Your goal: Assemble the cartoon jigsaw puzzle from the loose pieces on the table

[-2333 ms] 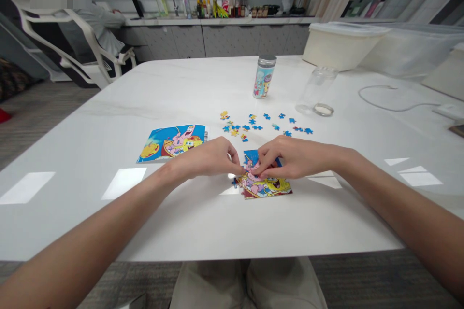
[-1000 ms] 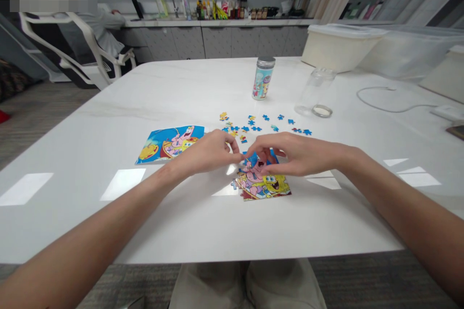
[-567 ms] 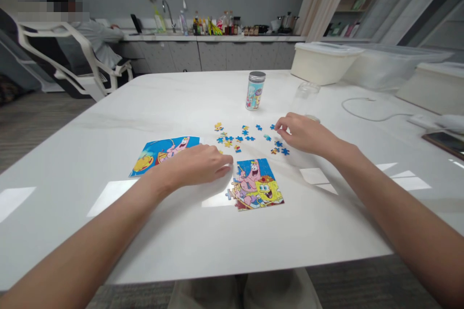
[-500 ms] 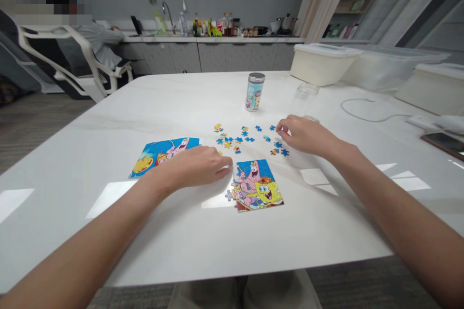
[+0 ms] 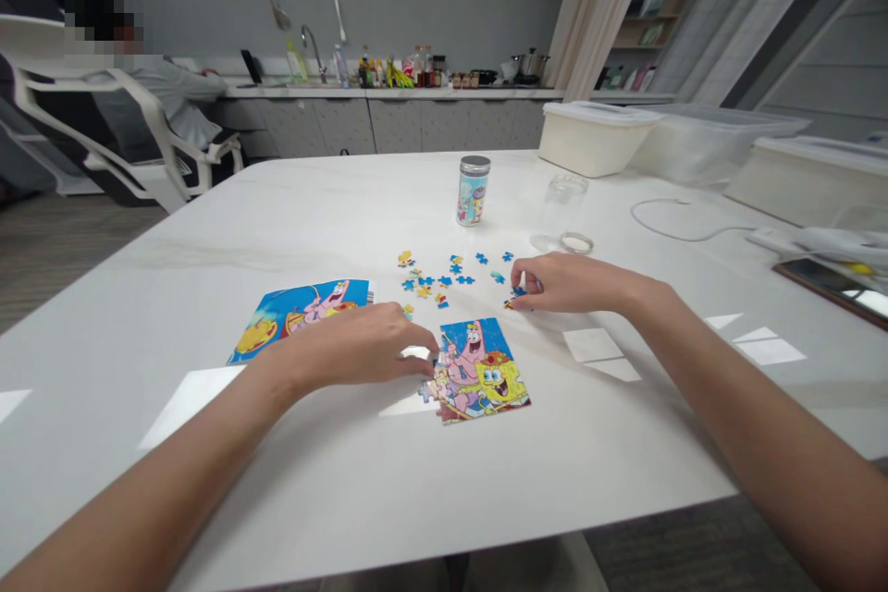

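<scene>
A partly joined cartoon puzzle [image 5: 486, 370] lies flat on the white table [image 5: 333, 481]. At its left edge is my left hand [image 5: 367, 342], thumb and forefinger apart, the fingertips touching or just above the edge pieces. Beyond the puzzle several loose blue and yellow pieces [image 5: 445, 281] are scattered. My right hand [image 5: 561, 282] is over the pieces at the right of this group, its fingers curled together; whatever is between them is hidden. The picture card [image 5: 298, 314] lies left of the puzzle, partly under my left wrist and hand.
A printed tin with a metal lid [image 5: 473, 192] stands behind the pieces. A clear jar [image 5: 565, 199] and a ring-shaped lid [image 5: 575, 243] are to its right. Storage boxes [image 5: 589, 141], a cable and a phone [image 5: 839, 291] lie farther right. A person sits at the back left.
The view has shifted slightly. My left hand has come down to the puzzle's left edge, with thumb and forefinger wider apart. My right hand has moved nearer, onto the right-hand loose pieces.
</scene>
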Available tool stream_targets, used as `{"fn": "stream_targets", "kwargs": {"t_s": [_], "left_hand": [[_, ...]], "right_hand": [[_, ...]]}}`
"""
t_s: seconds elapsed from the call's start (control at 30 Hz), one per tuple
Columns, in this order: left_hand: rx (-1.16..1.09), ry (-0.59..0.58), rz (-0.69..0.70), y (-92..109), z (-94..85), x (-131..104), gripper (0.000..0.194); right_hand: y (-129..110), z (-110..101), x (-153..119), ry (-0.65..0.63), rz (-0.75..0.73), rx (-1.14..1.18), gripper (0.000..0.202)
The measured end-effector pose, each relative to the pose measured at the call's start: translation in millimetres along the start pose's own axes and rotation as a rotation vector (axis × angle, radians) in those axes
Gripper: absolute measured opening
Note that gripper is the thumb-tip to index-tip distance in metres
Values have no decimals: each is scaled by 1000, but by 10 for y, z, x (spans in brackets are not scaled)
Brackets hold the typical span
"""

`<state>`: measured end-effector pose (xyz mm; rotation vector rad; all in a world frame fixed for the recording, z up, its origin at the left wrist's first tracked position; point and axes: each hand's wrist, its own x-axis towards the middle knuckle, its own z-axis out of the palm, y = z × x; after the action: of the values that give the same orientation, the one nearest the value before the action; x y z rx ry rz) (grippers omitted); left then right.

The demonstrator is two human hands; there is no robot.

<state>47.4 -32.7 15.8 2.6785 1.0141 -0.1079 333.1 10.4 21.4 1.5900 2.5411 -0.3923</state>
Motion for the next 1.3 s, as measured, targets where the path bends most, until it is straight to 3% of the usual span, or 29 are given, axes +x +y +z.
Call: {"fn": "stream_targets", "kwargs": {"t_s": [0.4, 0.7, 1.0, 1.17, 1.3], "left_hand": [[-52, -5, 51, 76, -18, 17, 24], [232, 42, -14, 13, 30, 37, 32], [234, 89, -6, -17, 71, 40, 27], [382, 19, -89, -23, 34, 43, 27], [467, -5, -217, -142, 14, 32, 25]], "right_hand": [[-5, 8, 15, 21, -28, 1, 34], [10, -18, 26, 78, 209, -217, 28], [94, -48, -14, 26, 388, -272, 29], [116, -32, -4, 34, 431, -272, 27], [117, -39, -6, 56, 414, -267, 28]]}}
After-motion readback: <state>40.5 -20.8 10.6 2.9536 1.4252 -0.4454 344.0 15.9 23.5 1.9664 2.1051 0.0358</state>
